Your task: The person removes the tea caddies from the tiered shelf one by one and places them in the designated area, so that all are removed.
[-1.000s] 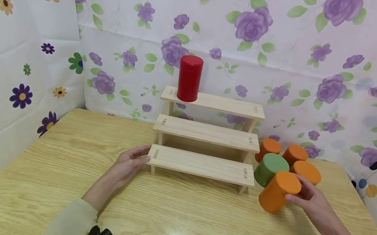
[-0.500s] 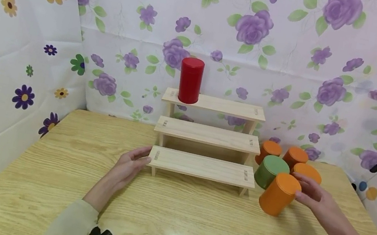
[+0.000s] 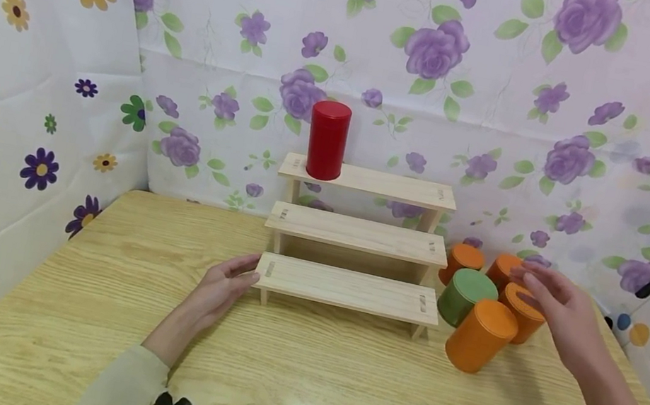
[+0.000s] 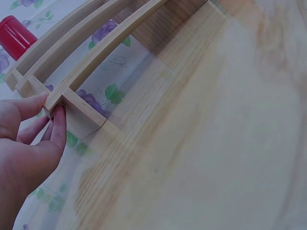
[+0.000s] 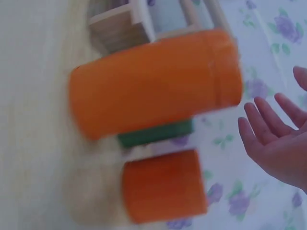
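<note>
My left hand (image 3: 222, 291) holds the left end of the lowest step of a three-tier wooden display stand (image 3: 349, 287). In the left wrist view its thumb lies on top of the board and its fingers curl underneath. My right hand (image 3: 569, 322) hovers above the cans at the right, fingers loosely extended and holding nothing. Below and left of it stands a tall orange can (image 3: 479, 337). Just behind that are a shorter orange can (image 3: 525, 311), partly hidden by the hand, and a green can (image 3: 466, 299). A red can (image 3: 327, 142) stands upright at the left of the top step.
Two darker orange cans (image 3: 462, 260) stand farther back, close to the stand's right side. The wooden table (image 3: 245, 368) meets a flowered cloth backdrop (image 3: 218, 106) behind. Another patterned cloth (image 3: 43, 112) hangs along the left.
My right hand has let go of the tall orange can, then moved up and back over the cans behind it. That can stays upright on the table. My left hand keeps its place.
</note>
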`<action>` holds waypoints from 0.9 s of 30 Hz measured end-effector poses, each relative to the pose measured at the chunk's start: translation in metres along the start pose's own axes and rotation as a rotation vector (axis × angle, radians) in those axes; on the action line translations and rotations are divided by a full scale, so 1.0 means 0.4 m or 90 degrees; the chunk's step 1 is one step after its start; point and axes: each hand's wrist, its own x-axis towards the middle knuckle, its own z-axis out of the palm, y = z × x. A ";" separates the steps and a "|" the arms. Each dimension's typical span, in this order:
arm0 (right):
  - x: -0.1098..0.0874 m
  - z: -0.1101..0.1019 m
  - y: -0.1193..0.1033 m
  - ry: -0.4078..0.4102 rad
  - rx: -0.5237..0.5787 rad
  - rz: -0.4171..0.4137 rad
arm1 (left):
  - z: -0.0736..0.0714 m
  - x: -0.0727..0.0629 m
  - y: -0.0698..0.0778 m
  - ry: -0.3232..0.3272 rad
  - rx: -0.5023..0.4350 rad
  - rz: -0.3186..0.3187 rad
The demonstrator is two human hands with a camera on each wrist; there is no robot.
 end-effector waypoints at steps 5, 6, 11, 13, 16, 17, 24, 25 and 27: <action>0.045 0.020 -0.068 0.023 -0.027 0.011 | -0.001 0.000 0.001 -0.004 0.000 -0.010; 0.055 0.026 -0.083 0.020 -0.031 0.013 | -0.002 -0.001 0.002 -0.006 0.002 -0.010; 0.100 0.047 -0.147 -0.012 -0.042 0.016 | -0.003 -0.001 0.000 -0.009 0.004 -0.007; 0.118 0.056 -0.171 -0.029 -0.047 0.018 | -0.003 -0.001 -0.001 -0.008 0.002 -0.007; 0.147 0.071 -0.205 -0.055 -0.053 0.032 | -0.004 -0.001 -0.001 -0.006 0.000 -0.008; 0.156 0.076 -0.216 -0.062 -0.052 0.036 | -0.004 -0.001 -0.001 -0.005 -0.001 -0.008; 0.219 0.109 -0.271 -0.108 -0.052 0.038 | 0.000 0.000 -0.001 0.002 -0.007 -0.003; 0.228 0.114 -0.278 -0.112 -0.048 0.037 | 0.000 0.000 -0.001 0.002 -0.009 -0.002; 0.244 0.123 -0.289 -0.121 -0.041 0.030 | -0.001 0.001 -0.001 -0.004 -0.012 -0.001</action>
